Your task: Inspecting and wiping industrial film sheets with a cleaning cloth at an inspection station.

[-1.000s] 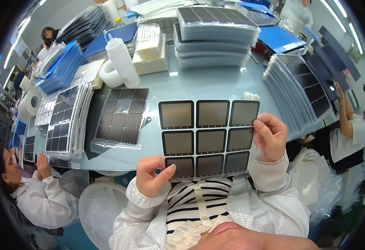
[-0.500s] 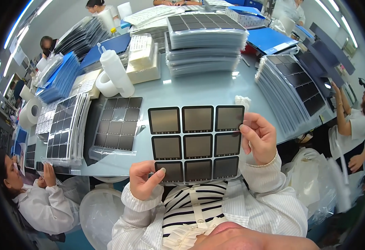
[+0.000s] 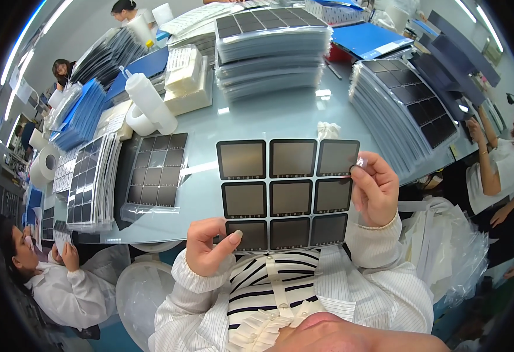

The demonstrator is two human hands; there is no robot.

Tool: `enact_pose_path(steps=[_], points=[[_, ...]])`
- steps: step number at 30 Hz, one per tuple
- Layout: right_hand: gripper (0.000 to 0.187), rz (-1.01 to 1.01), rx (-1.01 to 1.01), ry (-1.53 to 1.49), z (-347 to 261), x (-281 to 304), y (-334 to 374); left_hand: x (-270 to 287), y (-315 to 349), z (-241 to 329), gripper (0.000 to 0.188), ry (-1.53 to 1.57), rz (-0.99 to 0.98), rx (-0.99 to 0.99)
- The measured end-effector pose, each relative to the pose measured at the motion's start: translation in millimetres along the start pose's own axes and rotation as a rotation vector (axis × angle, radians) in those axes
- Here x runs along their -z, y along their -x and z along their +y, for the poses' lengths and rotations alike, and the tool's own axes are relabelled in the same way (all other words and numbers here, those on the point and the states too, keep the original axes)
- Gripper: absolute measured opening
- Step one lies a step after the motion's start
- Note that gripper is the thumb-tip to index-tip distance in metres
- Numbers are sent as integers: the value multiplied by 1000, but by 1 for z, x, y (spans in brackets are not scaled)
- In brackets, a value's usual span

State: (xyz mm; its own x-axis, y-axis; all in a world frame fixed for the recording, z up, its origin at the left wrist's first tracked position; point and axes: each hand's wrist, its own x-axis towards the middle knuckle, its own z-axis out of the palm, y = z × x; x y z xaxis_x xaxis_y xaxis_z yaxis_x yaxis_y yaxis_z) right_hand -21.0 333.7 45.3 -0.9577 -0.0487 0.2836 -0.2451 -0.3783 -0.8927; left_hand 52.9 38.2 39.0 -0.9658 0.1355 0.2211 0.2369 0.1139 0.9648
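Note:
Between my hands is a clear sheet of dark rectangular panels point(image 3: 292, 198), laid out in a three-by-three grid with black borders. My left hand point(image 3: 209, 245) pinches its lower left corner, thumb on top. At the upper right edge, my right hand point(image 3: 375, 189) grips the sheet between thumb and fingers. The sheet is tilted up in front of my chest, over the near edge of the glass-topped table point(image 3: 257, 120). A crumpled white cloth point(image 3: 328, 130) lies just beyond the sheet.
Tall stacks of similar sheets stand at the back point(image 3: 271, 56) and at the right point(image 3: 403, 111). On the left are another sheet stack point(image 3: 92, 182), a single sheet point(image 3: 156, 170) and a white squeeze bottle point(image 3: 151, 102). A plastic-lined bin point(image 3: 145, 299) is below. Co-workers sit nearby.
The sheet has shifted slightly to the right and tilted a little, both hands still gripping it. The table and its stacks appear further left and higher in the view.

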Motion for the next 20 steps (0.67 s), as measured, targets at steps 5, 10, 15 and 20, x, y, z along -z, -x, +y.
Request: enact_pose_path(steps=[5,10,15,20], points=[[20,40,7,10,1,3,1,-3,0,5,28,-14,-27,-9],[20,58,7,5,6,0,1,-2,3,2,28,2,-15,8],[19,62,32,34,8,-2,3,-1,6,-5,29,-34,-23,-37],[22,75,51,87,4,-4,7,-1,9,-8,30,-36,-27,-87]])
